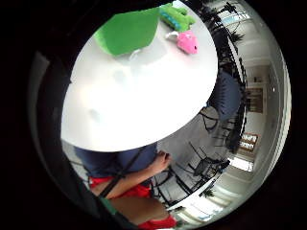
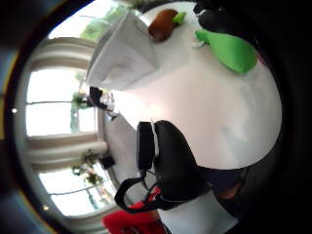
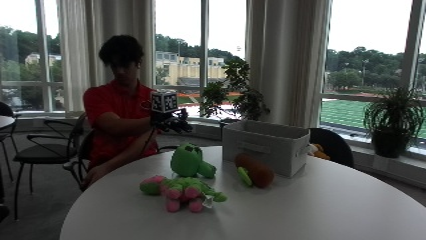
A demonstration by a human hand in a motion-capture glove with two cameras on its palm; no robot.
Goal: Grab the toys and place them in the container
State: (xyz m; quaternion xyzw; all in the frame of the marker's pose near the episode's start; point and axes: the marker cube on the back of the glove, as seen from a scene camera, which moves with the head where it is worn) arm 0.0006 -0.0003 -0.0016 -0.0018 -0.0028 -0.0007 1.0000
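My gloved right hand (image 3: 174,123) hangs in the air over the near edge of the round white table (image 3: 319,210), above a green frog plush (image 3: 187,160). It holds nothing, and the thumb (image 2: 171,161) is relaxed. The frog plush (image 1: 129,31) (image 2: 229,48) lies below the palm. A green and pink plush (image 3: 183,190) (image 1: 181,28) lies further out on the table. A brown toy with a green end (image 3: 253,172) (image 2: 163,24) rests against the white container (image 3: 266,145) (image 2: 124,53), which stands open-topped at the table's window side.
The person sits at the table's edge, with the bare left hand (image 1: 160,163) down by the lap. Black chairs (image 3: 40,150) stand behind. Potted plants (image 3: 393,120) line the window sill beyond the container.
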